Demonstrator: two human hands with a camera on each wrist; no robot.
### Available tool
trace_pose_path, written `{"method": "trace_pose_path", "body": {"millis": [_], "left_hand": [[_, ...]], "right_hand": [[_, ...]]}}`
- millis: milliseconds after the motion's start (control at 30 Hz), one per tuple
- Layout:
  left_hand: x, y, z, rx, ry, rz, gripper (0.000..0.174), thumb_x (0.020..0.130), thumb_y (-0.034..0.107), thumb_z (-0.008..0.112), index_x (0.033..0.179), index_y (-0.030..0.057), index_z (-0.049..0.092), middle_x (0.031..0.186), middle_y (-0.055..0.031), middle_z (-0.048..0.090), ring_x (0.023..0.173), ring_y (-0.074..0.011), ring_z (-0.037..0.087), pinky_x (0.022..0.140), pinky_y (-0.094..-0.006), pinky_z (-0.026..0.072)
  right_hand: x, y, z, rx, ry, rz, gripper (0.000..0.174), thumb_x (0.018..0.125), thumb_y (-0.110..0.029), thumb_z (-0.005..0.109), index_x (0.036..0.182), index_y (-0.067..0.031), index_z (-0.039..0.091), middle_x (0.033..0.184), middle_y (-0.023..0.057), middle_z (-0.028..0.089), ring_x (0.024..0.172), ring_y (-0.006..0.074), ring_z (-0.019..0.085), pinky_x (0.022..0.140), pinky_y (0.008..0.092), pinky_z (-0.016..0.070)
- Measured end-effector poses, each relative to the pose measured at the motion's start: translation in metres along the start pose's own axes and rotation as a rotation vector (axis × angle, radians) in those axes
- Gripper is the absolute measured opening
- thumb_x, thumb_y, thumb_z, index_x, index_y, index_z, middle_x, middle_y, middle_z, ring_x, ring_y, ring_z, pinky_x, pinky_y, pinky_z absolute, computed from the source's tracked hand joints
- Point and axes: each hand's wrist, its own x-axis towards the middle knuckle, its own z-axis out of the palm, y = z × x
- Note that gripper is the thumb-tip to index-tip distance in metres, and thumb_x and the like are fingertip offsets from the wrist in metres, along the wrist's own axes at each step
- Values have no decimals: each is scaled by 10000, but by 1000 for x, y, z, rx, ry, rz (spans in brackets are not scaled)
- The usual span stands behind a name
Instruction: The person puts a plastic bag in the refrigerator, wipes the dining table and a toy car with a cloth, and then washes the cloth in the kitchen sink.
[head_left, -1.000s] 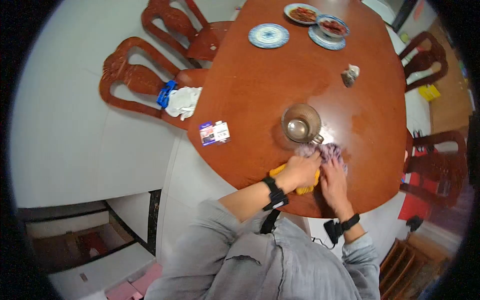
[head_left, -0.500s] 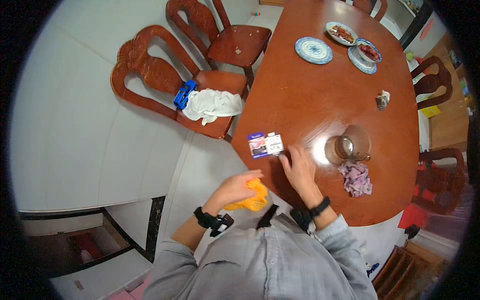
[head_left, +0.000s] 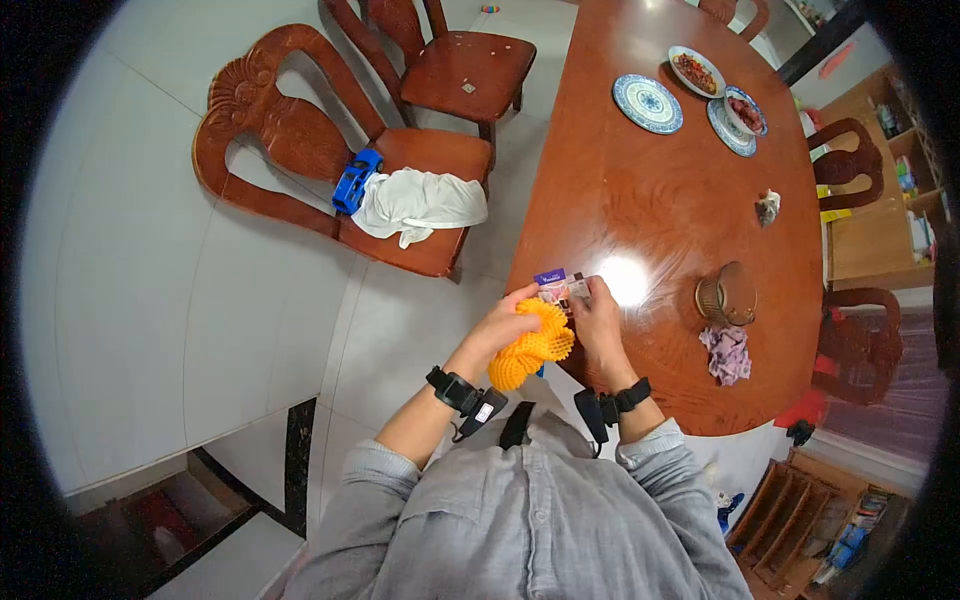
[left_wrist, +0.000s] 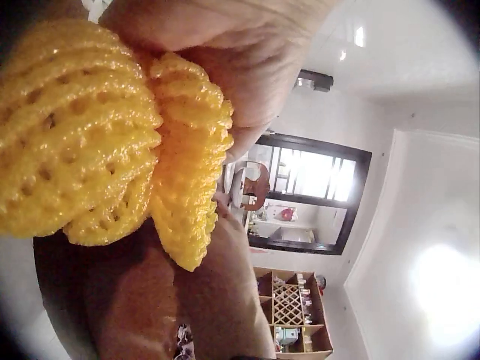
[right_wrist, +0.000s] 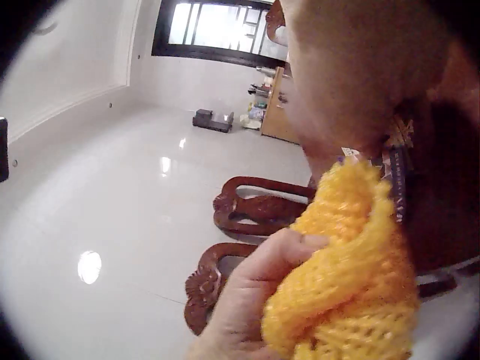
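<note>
My left hand (head_left: 497, 328) grips a yellow foam fruit net (head_left: 532, 345) just off the table's near left edge. The net's ribbed mesh, bunched and folded, fills much of the left wrist view, and the thumb presses on it in the right wrist view. My right hand (head_left: 600, 328) pinches a small purple and white printed packet (head_left: 562, 287) by its right side. The packet lies between both hands, the left fingertips right at its left side, its lower part hidden behind the net.
On the wooden table (head_left: 620, 200) stand a brown glass mug (head_left: 738, 290), a crumpled purple cloth (head_left: 727, 355), a small crumpled wrapper (head_left: 768, 207), a patterned plate (head_left: 648, 103) and food dishes (head_left: 696, 72). A chair at left holds a blue toy car (head_left: 357, 182) and white cloth (head_left: 420, 203).
My left hand left the purple cloth and lifted the yellow net off the table. My right hand let go of the cloth, moved left and took hold of the packet, now raised toward me.
</note>
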Motion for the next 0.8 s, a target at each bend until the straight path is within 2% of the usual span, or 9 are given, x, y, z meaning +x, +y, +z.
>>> {"method": "trace_pose_path", "body": {"millis": [133,200,233,300,400,500,600,667,800], "left_hand": [[6,-5,-7,48,13,-17,689,717,-44,514,1354,12,258,1060,-128,563,893,-198,592,763,-309,492],[-1,3,-3,-100,-40,-55,701,716,-47,512,1362,25,251,1063,-122,564,901,-200,593,769,-311,492],[-6,10,-2,-101,-35,-41,651,719,-20,522,1333,13,309,1065,-126,565,900,-209,595,791,-322,490],[-13,25,-10,-107,-6,-40,614,720,-5,523,1308,6,346,1067,-128,566,907,-215,593,804,-330,487],[-29,37,-50,-153,25,6,500,728,34,515,1221,-10,446,1073,-134,569,935,-233,585,838,-350,479],[-55,49,-99,-318,176,37,440,739,46,500,1175,-9,475,1075,-131,570,960,-243,575,849,-362,473],[-68,52,-154,-410,368,138,320,771,75,510,1078,-12,517,1005,-118,592,925,-248,587,821,-379,480],[-77,53,-191,-502,535,105,306,783,70,492,1080,1,517,1015,-115,586,946,-246,576,841,-383,467],[-90,55,-262,-526,609,92,297,791,75,483,1075,-3,519,1038,-115,579,962,-243,569,859,-381,455]], "right_hand": [[5,-15,16,299,-73,42,185,793,-87,560,937,-10,473,838,203,601,800,391,584,678,418,456],[7,-26,12,410,-87,87,163,799,-60,529,938,-4,467,851,184,615,823,313,612,693,377,465],[6,-37,3,516,-117,122,171,791,-46,515,953,0,489,847,158,624,813,233,615,703,342,469],[15,-29,17,567,-114,98,174,796,-54,508,960,3,504,850,147,627,805,215,610,711,334,470],[28,-41,33,629,-109,37,219,809,-77,489,1004,10,538,871,138,625,806,186,599,721,316,468],[42,-74,54,873,-253,177,278,803,-58,473,1066,16,523,937,160,612,856,198,598,746,308,466],[60,-94,116,741,-170,34,280,795,-31,465,1065,20,520,965,167,614,889,215,601,747,309,467],[73,-104,161,631,-204,55,287,794,-17,479,1077,10,517,997,158,614,915,220,602,755,314,464],[102,-108,281,466,-296,123,272,809,-91,510,1072,-34,549,977,186,614,919,311,598,780,369,455]]}}
